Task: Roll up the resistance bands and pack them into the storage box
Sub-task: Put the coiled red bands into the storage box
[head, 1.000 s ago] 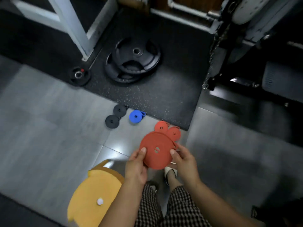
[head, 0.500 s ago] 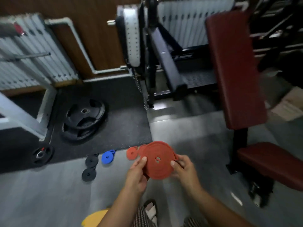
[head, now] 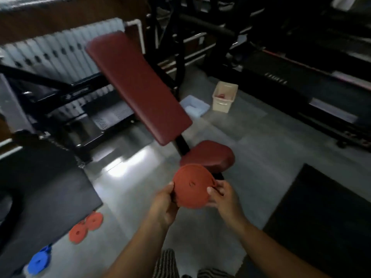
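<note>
Orange-red rolled band (head: 191,186), maroon bench (head: 138,87), blue roll (head: 39,261), cream box (head: 223,96).

Floor (head: 130,177) with rolled bands (head: 94,220), storage box (head: 224,96)

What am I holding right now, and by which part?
The rolled red resistance band, gripped at its rim: left hand on its left edge, right hand on its right edge.

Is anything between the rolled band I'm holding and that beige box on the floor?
Yes: the maroon bench seat lies directly between the rolled red band and the beige storage box, with the tilted backrest to its left. The floor right of the seat looks open.
</note>
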Tool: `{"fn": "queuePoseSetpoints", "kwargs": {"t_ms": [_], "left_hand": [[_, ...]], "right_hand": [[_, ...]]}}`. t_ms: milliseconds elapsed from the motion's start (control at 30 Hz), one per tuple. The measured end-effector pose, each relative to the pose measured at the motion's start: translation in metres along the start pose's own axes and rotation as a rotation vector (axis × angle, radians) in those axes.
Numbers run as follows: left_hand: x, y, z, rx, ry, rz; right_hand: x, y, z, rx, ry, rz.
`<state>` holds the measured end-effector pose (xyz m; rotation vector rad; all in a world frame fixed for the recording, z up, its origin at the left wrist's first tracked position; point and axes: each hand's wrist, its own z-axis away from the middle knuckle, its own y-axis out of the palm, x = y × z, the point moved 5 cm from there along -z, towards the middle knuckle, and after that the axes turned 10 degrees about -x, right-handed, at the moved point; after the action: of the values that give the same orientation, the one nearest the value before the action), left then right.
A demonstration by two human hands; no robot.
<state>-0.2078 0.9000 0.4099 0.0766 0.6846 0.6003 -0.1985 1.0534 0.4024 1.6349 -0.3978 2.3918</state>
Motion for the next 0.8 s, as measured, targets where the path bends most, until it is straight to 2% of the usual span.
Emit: {"fn": "queuePoseSetpoints", "kwargs": {"t_ms": [167,367,467,567,667,800], "left_hand": [[0.025,0.062,-0.013,-0.048,0.006,0.016],[0.002,0.136,-0.059,-0.094,0.021,0.028],[-0.002,0.205,-0.088,-0.059,-0.032,-0.052],[-0.001,0.290,-0.100,0.043,-0.102,-0.139],[0.007,0.360,-0.122,0.100,-0.091,-0.168],[0.030,0.443,-0.163,0.128,-0.160,-0.193]], "right_hand": [[-0.001,-0.055,-0.044,0.010,0.018,0.007],[0.026,-0.070,-0.130,0.020,0.006,0.028],[0.056,-0.102,-0.177,-0.037,0.001,0.045],[0.084,-0.153,-0.229,-0.204,-0.023,0.056],[0.097,-0.203,-0.275,-0.314,-0.025,0.087],[0.099,-0.257,-0.339,-0.365,0.035,0.018]]}}
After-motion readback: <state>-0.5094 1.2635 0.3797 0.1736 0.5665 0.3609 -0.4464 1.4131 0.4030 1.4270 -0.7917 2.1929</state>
